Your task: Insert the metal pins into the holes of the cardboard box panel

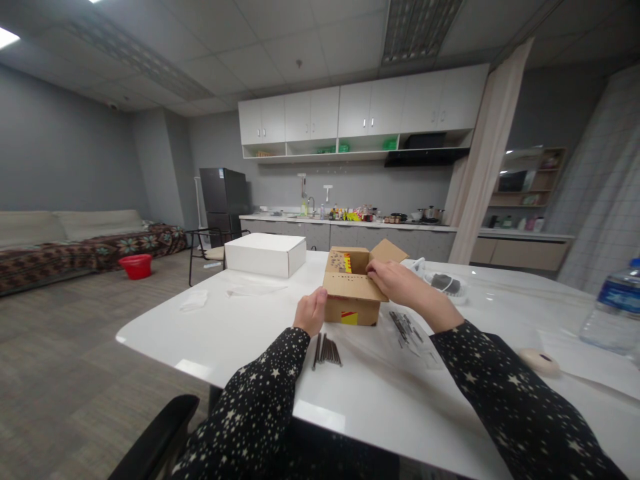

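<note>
Star-print sleeves [260,400] nearest lens, both reaching onto white surface [210,327]. Dark thin rods [326,349] lie bundled just before left hand [311,312] — fingers curled against left side of small cardboard box [353,293], steadying it. Right hand [395,280] rests on box's near flap, fingertips pressing its edge. Box sits mid-surface, flaps open. White box [265,254] behind, left — water bottle [613,310] far right.

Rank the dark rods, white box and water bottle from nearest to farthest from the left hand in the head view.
From the left hand:
1. Dark rods, just below it on the table.
2. White box, behind, to the left.
3. Water bottle, far right edge.
</note>
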A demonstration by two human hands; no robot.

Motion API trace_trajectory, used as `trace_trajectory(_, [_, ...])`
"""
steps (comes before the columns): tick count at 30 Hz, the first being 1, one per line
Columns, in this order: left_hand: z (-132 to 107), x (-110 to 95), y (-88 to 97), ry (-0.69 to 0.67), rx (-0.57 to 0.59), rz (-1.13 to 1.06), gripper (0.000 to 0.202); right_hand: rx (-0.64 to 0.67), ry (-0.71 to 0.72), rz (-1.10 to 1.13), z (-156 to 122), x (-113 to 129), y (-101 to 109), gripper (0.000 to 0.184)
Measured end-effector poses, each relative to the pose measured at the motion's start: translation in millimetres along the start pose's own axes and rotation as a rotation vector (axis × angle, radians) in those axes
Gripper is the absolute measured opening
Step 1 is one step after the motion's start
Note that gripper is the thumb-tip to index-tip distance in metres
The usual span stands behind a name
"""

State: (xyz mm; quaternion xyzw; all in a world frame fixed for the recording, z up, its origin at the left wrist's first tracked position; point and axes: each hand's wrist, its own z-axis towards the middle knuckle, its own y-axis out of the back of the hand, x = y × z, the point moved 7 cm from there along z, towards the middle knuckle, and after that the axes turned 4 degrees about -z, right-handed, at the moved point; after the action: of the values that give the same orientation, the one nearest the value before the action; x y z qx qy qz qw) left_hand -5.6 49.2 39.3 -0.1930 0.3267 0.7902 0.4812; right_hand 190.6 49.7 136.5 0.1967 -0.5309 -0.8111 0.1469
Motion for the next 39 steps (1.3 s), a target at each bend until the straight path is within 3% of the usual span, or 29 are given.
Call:
trace_trajectory(24, [-1, -5, 1.1, 0.004, -0.008, 0.003, 0.054, -0.08, -0.154, 0.072, 2, -7, 6, 0.019])
trace_trajectory(39, [-1, -5, 2.0, 0.011, -0.016, -0.005, 0.052, -0.143, -0.174, 0.112, 1, -8, 11, 0.02])
